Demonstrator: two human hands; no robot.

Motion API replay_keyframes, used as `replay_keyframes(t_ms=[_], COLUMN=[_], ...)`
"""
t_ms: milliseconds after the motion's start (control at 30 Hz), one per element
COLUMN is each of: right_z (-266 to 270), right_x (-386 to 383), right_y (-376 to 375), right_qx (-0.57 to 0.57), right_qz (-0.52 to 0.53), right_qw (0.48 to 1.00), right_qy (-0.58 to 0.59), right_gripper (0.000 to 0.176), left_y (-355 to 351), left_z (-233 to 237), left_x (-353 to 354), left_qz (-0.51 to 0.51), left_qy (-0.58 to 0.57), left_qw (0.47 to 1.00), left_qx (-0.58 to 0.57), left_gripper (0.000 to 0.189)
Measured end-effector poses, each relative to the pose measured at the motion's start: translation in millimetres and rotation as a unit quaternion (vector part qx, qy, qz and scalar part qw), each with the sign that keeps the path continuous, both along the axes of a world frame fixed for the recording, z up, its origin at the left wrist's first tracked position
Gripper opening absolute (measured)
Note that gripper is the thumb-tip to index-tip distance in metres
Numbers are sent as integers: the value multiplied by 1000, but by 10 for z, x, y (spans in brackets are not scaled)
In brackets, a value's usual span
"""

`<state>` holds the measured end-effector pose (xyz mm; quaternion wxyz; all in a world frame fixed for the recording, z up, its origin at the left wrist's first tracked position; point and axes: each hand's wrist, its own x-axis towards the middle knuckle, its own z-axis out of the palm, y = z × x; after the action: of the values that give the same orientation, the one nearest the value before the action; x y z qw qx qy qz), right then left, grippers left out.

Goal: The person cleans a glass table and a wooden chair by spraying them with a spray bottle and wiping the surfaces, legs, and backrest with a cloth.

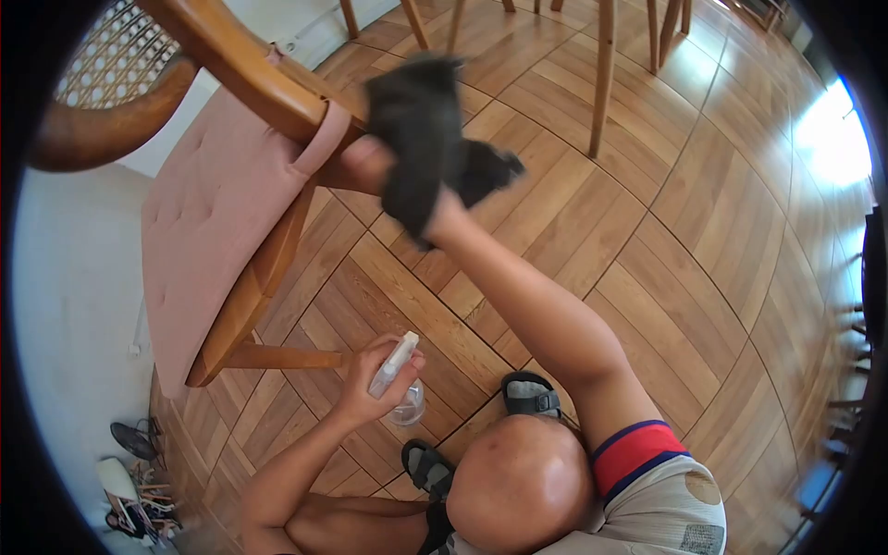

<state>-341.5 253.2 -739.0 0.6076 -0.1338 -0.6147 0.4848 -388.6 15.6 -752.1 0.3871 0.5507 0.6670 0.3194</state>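
Note:
My left hand (375, 379) is wrapped round a clear spray bottle (407, 407) with a white trigger head, held above the floor at lower centre. A dark cloth (421, 139), smeared by motion, is in my right hand (448, 218). Most of that hand is hidden by the cloth; a few blurred fingertips show at its left side. Cloth and fingers are against the wooden frame of a chair (245, 69), near where its backrest meets the seat. A pink seat cushion (217, 222) is tied to this chair with a pink strap (324, 139).
The chair's wooden leg (287, 356) reaches out near my left hand. More wooden furniture legs (603, 83) stand at the top. Shoes and a cluttered pile (139, 499) lie by the white wall (74, 305). My sandalled feet (532, 395) rest on the wood-patterned floor (666, 305).

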Motion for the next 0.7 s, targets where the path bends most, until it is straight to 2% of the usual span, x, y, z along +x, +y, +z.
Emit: replay_keyframes(t_ms=[33, 100, 167, 233, 367, 433, 500, 567, 667, 700], right_z=[-54, -584, -1069, -1507, -1262, -1008, -241, 343, 323, 49], right_x=[-23, -174, -22, 151, 345, 214, 43, -152, -202, -171], right_y=[3, 86, 75, 67, -95, -100, -116, -46, 133, 245], right_qx=[70, 228, 172, 242, 172, 366, 320, 320, 338, 369], right_qz=[6, -199, -130, -164, -93, -190, -73, -46, -27, -87], right_qw=[987, 944, 942, 913, 911, 794, 786, 809, 792, 852], right_qy=[-146, -131, -256, -284, -364, -447, -524, -492, -507, -362], right_gripper=[26, 39, 43, 44, 47, 43, 40, 36, 38, 39], left_y=[10, 10, -8, -47, -74, -61, -13, 21, 41, 46], left_z=[16, 43, 62, 38, -57, -60, -55, -66, 13, 42], left_x=[10, 18, 18, -1, -45, -29, -9, 22, 28, 19], left_qz=[8, 22, 36, 40, 22, 8, -7, 17, 28, 36], left_qy=[6, 14, 0, -1, -9, 7, 26, -2, 3, 3], left_qw=[1000, 1000, 999, 999, 1000, 1000, 1000, 1000, 999, 999], left_qx=[-1, 0, 12, 15, 1, -2, -2, 25, 30, 36], left_gripper=[22, 23, 23, 23, 21, 21, 20, 20, 20, 20])
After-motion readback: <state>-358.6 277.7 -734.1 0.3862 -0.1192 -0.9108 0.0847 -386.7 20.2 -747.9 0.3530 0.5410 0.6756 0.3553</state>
